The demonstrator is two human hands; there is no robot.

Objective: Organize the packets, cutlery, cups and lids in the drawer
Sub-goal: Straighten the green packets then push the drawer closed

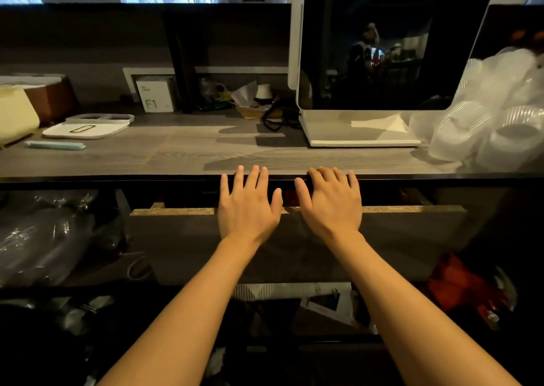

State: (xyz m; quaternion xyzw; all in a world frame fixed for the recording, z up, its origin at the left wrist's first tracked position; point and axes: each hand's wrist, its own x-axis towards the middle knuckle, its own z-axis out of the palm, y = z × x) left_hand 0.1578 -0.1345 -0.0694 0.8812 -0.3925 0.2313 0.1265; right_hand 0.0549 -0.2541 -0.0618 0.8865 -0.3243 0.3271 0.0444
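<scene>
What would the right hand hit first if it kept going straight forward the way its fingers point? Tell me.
Most likely the front edge of the countertop. The right hand lies over the drawer front, fingertips already at that edge, though depth is unclear.

Matt woodgrain counter (176, 156); raw chipboard drawer (182, 211) edge; clear plastic cups (482, 126).

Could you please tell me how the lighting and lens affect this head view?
Head view: bright grey wood-grain countertop, dim slightly open drawer beneath the left hand and right hand; reflections on the dark white-framed screen; wide-angle bending at the edges.
</scene>
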